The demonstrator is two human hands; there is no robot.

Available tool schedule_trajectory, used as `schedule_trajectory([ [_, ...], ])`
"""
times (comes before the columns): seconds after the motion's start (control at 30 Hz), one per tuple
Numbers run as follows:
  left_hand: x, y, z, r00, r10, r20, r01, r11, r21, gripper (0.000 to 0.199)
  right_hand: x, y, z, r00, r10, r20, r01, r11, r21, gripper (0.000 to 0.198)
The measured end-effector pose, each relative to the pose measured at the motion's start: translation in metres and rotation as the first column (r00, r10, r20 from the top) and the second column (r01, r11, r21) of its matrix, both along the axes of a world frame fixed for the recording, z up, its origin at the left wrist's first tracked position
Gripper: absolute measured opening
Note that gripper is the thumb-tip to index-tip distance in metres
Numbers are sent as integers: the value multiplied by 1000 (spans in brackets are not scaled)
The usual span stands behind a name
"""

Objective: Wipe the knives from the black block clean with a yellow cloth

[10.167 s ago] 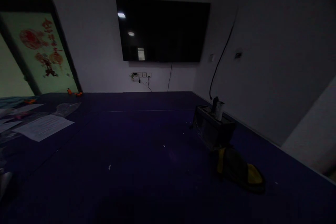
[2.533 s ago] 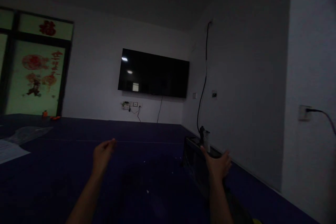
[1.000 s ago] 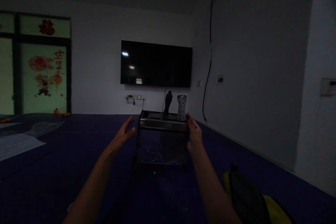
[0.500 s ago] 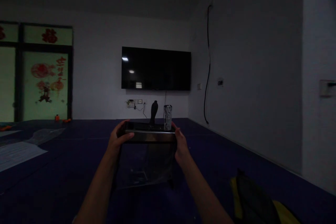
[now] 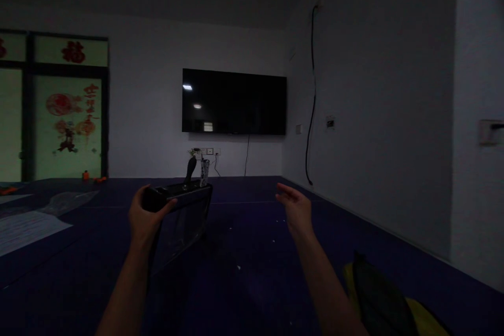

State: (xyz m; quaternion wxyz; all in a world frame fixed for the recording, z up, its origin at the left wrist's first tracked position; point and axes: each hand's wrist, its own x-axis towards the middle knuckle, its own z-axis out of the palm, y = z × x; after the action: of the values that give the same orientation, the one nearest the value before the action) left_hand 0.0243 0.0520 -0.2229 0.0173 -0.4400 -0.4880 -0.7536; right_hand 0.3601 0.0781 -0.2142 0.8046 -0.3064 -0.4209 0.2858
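Observation:
My left hand (image 5: 147, 215) grips the near left end of a dark box-like object (image 5: 183, 223) with a glossy, see-through-looking side. The object is turned at an angle, its far end pointing to the right and away from me. On its top edge stand a dark, knobbed upright piece (image 5: 190, 169) and a mottled silver cylinder (image 5: 204, 172). What kind of object it is I cannot make out in the dim light. My right hand (image 5: 298, 211) is in the air to the right, apart from the object, fingers stretched out with nothing in them.
A blue-purple surface (image 5: 252, 252) with small white scraps spreads before me. White paper (image 5: 31, 231) and clear plastic film (image 5: 71, 202) lie at left, a black-and-yellow bag (image 5: 384, 294) at lower right. A television (image 5: 234, 102) hangs on the far wall; a black cable (image 5: 313, 100) hangs at right.
My right hand has let go of the dark object and moved right. The object, still in my left hand, has swung left and turned from facing me to an angle.

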Motion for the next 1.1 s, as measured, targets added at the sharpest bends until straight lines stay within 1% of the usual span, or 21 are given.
schedule_trajectory([
  [0.07, -4, 4, -9, 999, 43, 4, -43, 999, 1, 85, 2, 1, 0, 1000, -20, 0, 20, 1000, -2, 32],
  [0.2, -13, 8, -24, 997, 73, 33, -72, 997, -22, 85, 4, 3, -1, 999, -33, 5, 34, 999, -9, 32],
  [0.33, -22, 9, -34, 988, 119, 94, -116, 993, -32, 85, 8, 4, -3, 998, -58, 30, 58, 998, -18, 36],
  [0.47, -29, 11, -43, 981, 131, 146, -132, 991, -8, 91, 16, 8, -6, 992, -107, 70, 110, 993, -33, 40],
  [0.57, -29, 11, -47, 976, 165, 145, -164, 986, -17, 92, 28, 12, -9, 978, -162, 132, 171, 984, -57, 40],
  [0.67, -26, 8, -48, 974, 198, 114, -195, 980, -32, 91, 51, 12, -11, 935, -256, 244, 289, 952, -106, 38],
  [0.73, -23, 6, -47, 972, 214, 99, -211, 977, -39, 90, 72, 9, -13, 878, -326, 351, 393, 908, -141, 35],
  [0.83, -22, 4, -46, 973, 210, 95, -207, 977, -49, 92, 108, 1, -17, 764, -406, 501, 559, 805, -200, 27],
  [0.9, -23, 4, -45, 977, 203, 68, -200, 979, -49, 91, 131, -4, -21, 706, -411, 576, 633, 732, -254, 26],
  [0.97, -25, 5, -42, 978, 206, 7, -206, 977, -49, 86, 149, -7, -28, 657, -397, 641, 696, 647, -312, 23],
  [1.03, -27, 6, -37, 975, 218, -37, -219, 975, -43, 77, 163, -8, -37, 626, -360, 692, 734, 572, -366, 18],
  [1.1, -27, 4, -28, 971, 234, -55, -236, 971, -35, 69, 170, -7, -47, 601, -327, 729, 763, 506, -402, 20],
])
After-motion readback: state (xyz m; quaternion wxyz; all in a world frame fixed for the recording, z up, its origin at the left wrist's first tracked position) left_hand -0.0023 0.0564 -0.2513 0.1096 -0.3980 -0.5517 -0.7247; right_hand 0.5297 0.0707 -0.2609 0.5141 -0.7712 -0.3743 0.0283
